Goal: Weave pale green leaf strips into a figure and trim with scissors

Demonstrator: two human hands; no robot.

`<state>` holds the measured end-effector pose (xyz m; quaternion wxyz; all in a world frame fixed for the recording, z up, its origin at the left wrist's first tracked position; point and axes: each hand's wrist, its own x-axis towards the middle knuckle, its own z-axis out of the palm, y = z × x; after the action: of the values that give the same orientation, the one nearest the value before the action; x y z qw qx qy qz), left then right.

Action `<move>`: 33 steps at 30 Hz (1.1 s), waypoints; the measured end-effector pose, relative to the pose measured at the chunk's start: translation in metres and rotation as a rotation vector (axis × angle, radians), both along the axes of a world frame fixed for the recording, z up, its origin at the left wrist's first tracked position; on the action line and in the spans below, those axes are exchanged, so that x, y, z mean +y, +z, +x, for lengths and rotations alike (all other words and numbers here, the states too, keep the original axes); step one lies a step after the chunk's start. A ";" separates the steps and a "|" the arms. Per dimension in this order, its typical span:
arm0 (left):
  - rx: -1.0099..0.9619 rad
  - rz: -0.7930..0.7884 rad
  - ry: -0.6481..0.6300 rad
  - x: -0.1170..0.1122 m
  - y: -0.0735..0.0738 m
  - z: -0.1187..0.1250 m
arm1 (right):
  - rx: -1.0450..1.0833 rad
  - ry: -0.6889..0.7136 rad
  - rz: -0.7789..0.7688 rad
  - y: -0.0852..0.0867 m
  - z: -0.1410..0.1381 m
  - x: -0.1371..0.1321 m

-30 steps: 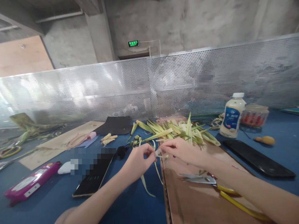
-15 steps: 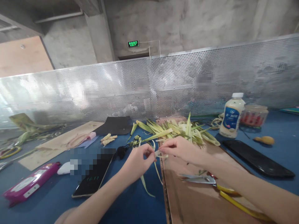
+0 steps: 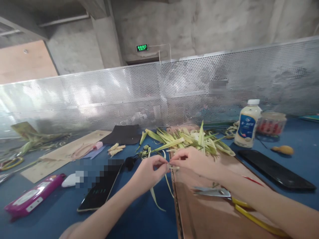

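Observation:
My left hand and my right hand meet fingertip to fingertip over the left edge of a brown board. Each one pinches a narrow, pale corn husk strip; its short end pokes out under my right fingers, and longer strips dangle below my left hand. Just where the strips join or cross is hidden by the fingers. Behind my hands lies a heap of green and cream corn husks. Scissors with yellow handles rest on the board, partly beneath my right forearm.
To the left are a phone, a purple packet and tan paper. A bottle, a clear jar, a black phone-like slab and a small gourd-shaped object stand or lie at right. A perforated metal screen closes the back.
My right hand has come slightly down, and its fingertips are now closer against those of my left hand. The pale strip between them shows less. Other things stay put.

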<state>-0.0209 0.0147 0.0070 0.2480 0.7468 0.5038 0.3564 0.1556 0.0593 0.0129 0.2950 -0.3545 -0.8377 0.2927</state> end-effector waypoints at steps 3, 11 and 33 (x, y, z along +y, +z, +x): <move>-0.035 -0.046 -0.021 0.002 -0.001 0.000 | 0.010 -0.023 -0.014 -0.001 -0.001 -0.001; -0.016 -0.029 -0.018 0.001 -0.003 0.001 | 0.003 -0.045 0.005 -0.004 -0.003 0.000; 0.015 -0.092 -0.084 0.008 -0.008 -0.002 | -0.019 -0.053 0.054 -0.012 -0.007 -0.003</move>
<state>-0.0230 0.0227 -0.0013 0.2928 0.7577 0.4898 0.3166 0.1485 0.0561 0.0012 0.3040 -0.3711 -0.8384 0.2586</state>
